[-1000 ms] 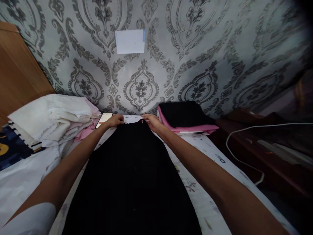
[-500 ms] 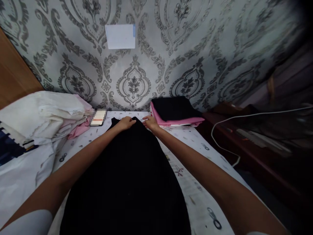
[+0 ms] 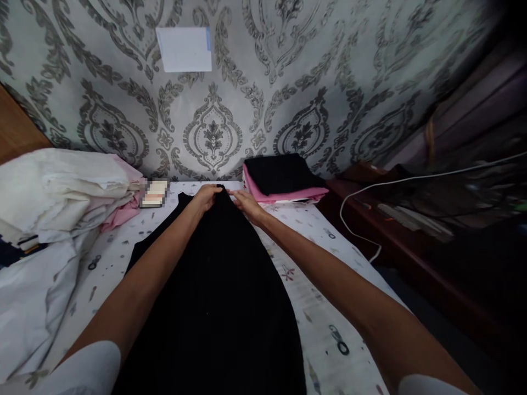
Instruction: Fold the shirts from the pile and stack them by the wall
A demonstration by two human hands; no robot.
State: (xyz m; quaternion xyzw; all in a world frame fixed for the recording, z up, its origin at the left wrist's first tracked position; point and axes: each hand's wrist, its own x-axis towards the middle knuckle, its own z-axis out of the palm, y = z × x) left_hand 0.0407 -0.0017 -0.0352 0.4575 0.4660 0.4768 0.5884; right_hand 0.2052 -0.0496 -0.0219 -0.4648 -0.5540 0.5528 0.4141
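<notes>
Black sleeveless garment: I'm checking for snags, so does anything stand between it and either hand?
Nothing visible: the left hand grips the black sleeveless garment near its far edge; the right hand is beside that spot, its hold unclear. The folded cloth stack lies past the right hand.

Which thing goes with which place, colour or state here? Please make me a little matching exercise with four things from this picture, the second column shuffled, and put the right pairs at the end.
Things:
1. Left hand
2. White card
3. Folded pile
4. Pale cable

Places, colours and states:
A. Black on top, pink beneath
B. Curving in front of the dark red surface on the right
C. Gripping the far end of the black garment
D. High up against the patterned wall

Right pairs: 1-C, 2-D, 3-A, 4-B
</notes>
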